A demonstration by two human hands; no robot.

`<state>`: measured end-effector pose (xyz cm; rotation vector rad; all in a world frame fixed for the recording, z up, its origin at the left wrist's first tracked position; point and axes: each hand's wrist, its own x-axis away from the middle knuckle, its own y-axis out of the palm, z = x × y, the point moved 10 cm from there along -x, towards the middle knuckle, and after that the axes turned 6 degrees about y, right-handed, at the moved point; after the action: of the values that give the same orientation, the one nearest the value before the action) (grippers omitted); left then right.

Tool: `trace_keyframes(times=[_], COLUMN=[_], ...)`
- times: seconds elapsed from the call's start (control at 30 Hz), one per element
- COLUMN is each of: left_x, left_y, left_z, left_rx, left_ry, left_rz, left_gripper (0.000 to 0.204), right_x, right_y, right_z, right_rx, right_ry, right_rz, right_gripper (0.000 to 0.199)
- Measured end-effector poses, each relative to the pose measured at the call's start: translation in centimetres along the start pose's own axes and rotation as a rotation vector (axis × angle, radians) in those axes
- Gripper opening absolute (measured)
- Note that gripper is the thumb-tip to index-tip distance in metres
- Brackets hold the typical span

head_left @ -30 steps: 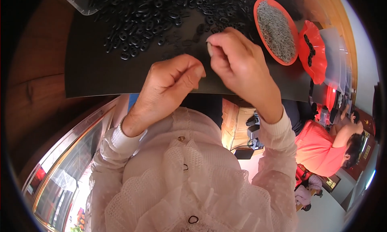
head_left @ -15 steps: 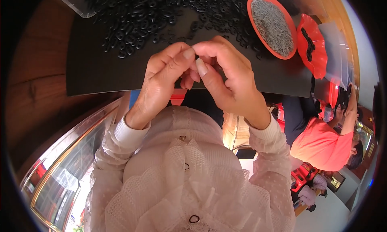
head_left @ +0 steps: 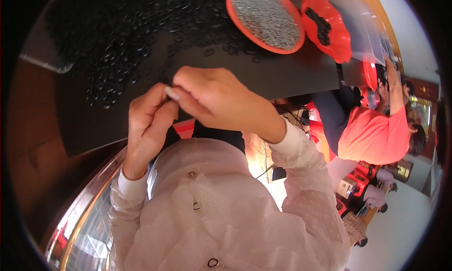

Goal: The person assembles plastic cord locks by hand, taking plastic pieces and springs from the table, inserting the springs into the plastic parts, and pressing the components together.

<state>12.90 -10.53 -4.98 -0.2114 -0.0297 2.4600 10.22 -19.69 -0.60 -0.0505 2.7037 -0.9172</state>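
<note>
My left hand [head_left: 149, 122] and my right hand [head_left: 212, 96] meet above the near edge of the black table [head_left: 99, 134]. Both are closed, thumbs and fingertips pressed together. Whatever they pinch is hidden between the fingers. Past them spreads a heap of small black oval ring-like pieces [head_left: 108, 68]. Beyond my right hand stands an orange-red dish [head_left: 301, 37] full of small grey metal pins [head_left: 266, 19]. Beside it is a red wavy-edged dish [head_left: 336, 37] with a few dark pieces [head_left: 318, 26] in it.
A clear plastic bag [head_left: 362, 28] lies right of the dishes. At the far left is a clear plastic container [head_left: 47, 49]. A person in a coral shirt [head_left: 372, 134] works at the right, with several other people farther off. A glass-fronted case [head_left: 92, 228] stands lower left.
The view has turned, so the table and dishes appear shifted left. My right hand has rolled over, its back now showing, and its fingers have closed tighter against the left hand's fingertips.
</note>
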Motion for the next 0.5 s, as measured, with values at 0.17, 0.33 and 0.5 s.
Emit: trace_keyframes(times=[0.17, 0.33, 0.5], left_x=[-0.7, -1.1, -0.7], left_y=[-0.1, -0.2, -0.4], left_z=[0.8, -1.1, -1.7], left_rx=[-0.171, -0.046, 0.056], left_ry=[0.126, 0.037, -0.018], left_rz=[0.074, 0.096, 0.154], left_gripper=[0.007, 0.011, 0.012], right_x=[0.3, 0.1, -3.3], right_y=[-1.0, -1.4, -8.3], right_z=[-1.3, -0.2, 3.2], right_rx=[0.148, 0.064, 0.373], right_ry=[-0.094, -0.079, -0.042], right_rz=[0.076, 0.021, 0.139], right_gripper=[0.022, 0.019, 0.009])
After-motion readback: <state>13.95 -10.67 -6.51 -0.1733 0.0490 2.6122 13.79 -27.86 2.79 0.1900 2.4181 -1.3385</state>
